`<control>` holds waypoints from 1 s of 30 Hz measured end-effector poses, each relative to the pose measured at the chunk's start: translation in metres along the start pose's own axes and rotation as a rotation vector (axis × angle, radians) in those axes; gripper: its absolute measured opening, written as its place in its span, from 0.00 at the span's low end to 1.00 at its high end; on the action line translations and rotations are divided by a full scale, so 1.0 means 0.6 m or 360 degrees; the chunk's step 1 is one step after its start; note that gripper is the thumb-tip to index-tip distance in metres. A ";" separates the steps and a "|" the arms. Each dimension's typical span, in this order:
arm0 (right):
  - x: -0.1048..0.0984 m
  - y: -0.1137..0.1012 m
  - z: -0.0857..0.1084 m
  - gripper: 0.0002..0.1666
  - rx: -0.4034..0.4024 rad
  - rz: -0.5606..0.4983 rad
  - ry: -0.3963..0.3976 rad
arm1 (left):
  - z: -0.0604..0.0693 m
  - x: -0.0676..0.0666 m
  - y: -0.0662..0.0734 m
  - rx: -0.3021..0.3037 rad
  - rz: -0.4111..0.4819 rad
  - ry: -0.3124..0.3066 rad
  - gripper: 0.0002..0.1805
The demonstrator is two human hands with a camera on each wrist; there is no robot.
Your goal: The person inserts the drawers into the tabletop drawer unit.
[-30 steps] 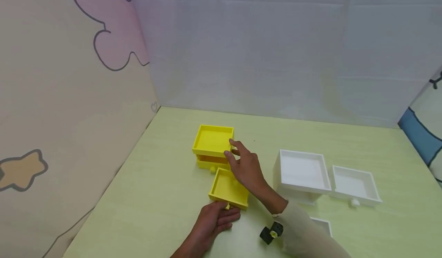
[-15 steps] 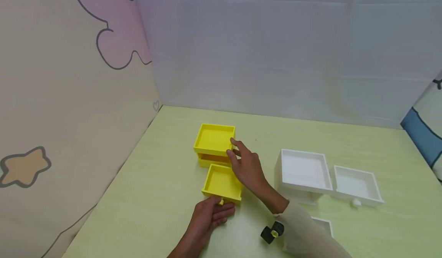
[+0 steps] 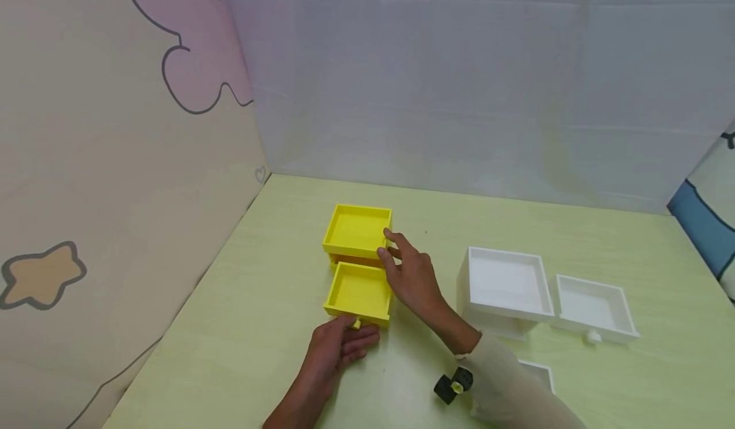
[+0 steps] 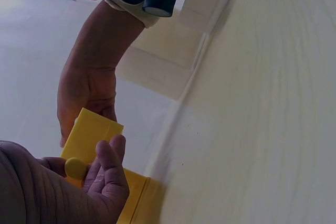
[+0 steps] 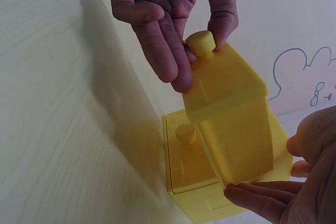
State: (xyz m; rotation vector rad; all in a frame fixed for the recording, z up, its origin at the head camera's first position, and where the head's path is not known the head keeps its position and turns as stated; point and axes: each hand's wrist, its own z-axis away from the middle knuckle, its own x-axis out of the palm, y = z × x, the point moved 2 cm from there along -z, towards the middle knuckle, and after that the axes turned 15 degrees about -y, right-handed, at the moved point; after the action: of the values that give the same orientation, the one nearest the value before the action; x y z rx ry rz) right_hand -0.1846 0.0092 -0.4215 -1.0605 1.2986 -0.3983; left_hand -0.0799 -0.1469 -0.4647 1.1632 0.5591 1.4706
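Left hand has the yellow drawer pinched by its front around the knob, other fingers loose, with the drawer pointing straight away from it, pretty much lined up with the yellow cabinet just beyond (can't tell if the back edge is inside). The right hand is nearer the cabinet, fingers loosely spread against its right side, gripping nothing.

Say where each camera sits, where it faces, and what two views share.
Head: worn on head, facing forward-down at the yellow drawer; left hand, right hand show.
Left wrist: worn there, facing the drawer's knob; both hands show.
Right wrist: worn there, facing the drawer; both hands show.
Both wrist views share that knob.
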 end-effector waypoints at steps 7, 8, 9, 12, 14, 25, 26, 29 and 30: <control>-0.002 0.000 -0.001 0.27 0.0011 0.0016 0.0007 | -0.001 -0.010 0.005 0.0028 -0.0003 0.0052 0.21; -0.002 -0.001 -0.001 0.26 0.0009 0.0023 0.0012 | -0.002 -0.011 0.005 0.0029 -0.0006 0.0060 0.21; -0.002 -0.002 -0.001 0.26 0.0004 0.0026 0.0019 | -0.002 -0.013 0.006 0.0029 -0.0008 0.0068 0.21; -0.002 -0.002 -0.001 0.26 -0.0017 0.0031 0.0034 | -0.005 -0.016 0.007 0.0018 -0.0017 0.0092 0.22; -0.002 -0.001 -0.002 0.26 -0.0026 0.0035 0.0036 | -0.007 -0.018 0.007 0.0011 -0.0017 0.0102 0.23; 0.001 -0.003 -0.003 0.26 0.0008 0.0053 0.0034 | -0.015 -0.023 0.012 0.0014 -0.0020 0.0104 0.23; 0.001 -0.003 -0.003 0.26 0.0004 0.0053 0.0035 | -0.015 -0.023 0.012 0.0014 -0.0021 0.0108 0.23; 0.002 -0.004 -0.002 0.26 0.0003 0.0051 0.0040 | -0.015 -0.024 0.012 0.0019 -0.0030 0.0119 0.24; 0.002 -0.004 -0.002 0.26 0.0002 0.0051 0.0042 | -0.015 -0.025 0.012 0.0022 -0.0036 0.0124 0.24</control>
State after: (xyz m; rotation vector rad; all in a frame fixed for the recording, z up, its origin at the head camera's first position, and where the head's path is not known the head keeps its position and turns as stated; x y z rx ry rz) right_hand -0.1848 0.0066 -0.4199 -1.0353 1.3370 -0.3901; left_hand -0.0925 -0.1603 -0.4674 1.1102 0.6349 1.4999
